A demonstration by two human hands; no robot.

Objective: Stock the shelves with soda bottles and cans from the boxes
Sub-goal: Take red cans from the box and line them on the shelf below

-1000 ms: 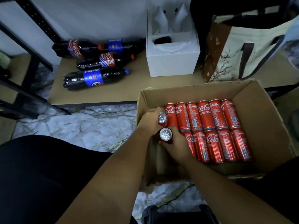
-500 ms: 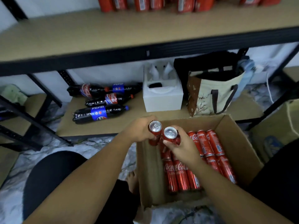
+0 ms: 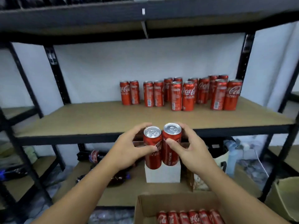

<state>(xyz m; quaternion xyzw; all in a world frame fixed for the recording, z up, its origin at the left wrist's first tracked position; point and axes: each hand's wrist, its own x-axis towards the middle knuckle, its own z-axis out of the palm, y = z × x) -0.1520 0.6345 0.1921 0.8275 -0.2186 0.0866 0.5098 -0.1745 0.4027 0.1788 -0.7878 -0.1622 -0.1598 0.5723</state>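
Note:
My left hand (image 3: 129, 149) grips a red Coca-Cola can (image 3: 152, 147) and my right hand (image 3: 192, 149) grips a second red can (image 3: 171, 144). Both cans are upright, side by side and touching, held just in front of the front edge of the middle shelf (image 3: 97, 120). Several red cans (image 3: 187, 96) stand in rows on the right half of that shelf. At the bottom, the open cardboard box (image 3: 145, 207) holds a row of red cans (image 3: 189, 217).
Black metal uprights (image 3: 56, 75) frame the shelf, and another shelf board (image 3: 145, 15) runs above. On the lower shelf lie dark soda bottles (image 3: 95, 156), a white box (image 3: 163, 174) and a bag (image 3: 221, 162). Another cardboard box (image 3: 286, 196) sits at right.
Both hands lifted the two cans out of the box and raised them to the middle shelf's front edge. My view tilted up from the box to the shelf.

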